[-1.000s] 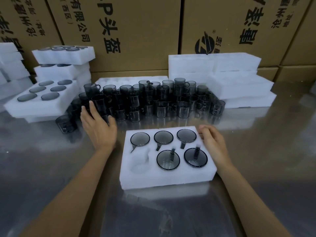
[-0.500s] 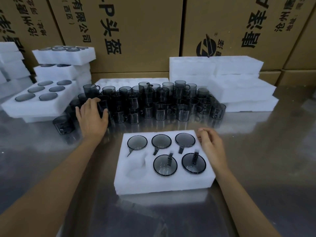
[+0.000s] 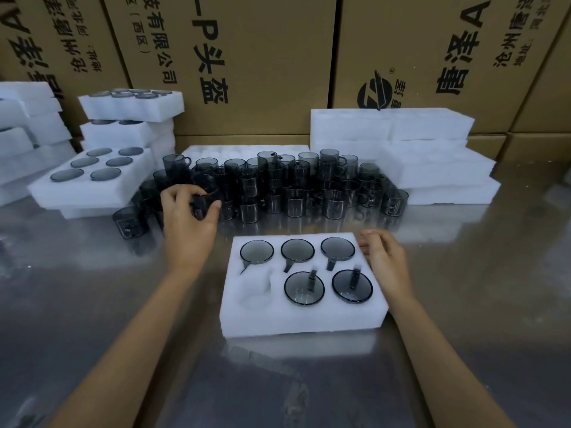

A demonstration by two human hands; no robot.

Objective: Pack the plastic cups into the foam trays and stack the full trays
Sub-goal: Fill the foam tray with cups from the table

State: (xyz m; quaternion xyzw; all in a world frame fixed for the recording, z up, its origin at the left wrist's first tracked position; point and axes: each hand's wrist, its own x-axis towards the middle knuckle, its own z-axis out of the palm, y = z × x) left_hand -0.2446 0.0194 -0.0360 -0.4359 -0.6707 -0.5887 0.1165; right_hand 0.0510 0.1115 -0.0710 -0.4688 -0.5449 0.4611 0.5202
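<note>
Cup point(image 3: 202, 202) gripped by left hand point(image 3: 188, 223) fingers; right hand point(image 3: 386, 261) relaxed beside tray point(image 3: 296, 319).

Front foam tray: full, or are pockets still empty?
Not full. The foam tray holds five cups; its near-left pocket is empty, bare white foam showing inside.

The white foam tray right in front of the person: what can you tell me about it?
The foam tray is a thick white rectangular block lying flat on the shiny metal table. It has six round pockets in two rows of three. Five hold smoky grey plastic cups with their handles in slots; the near-left pocket is empty. The right hand rests against its far-right edge. The left hand is off it, gripping a loose cup.
</note>
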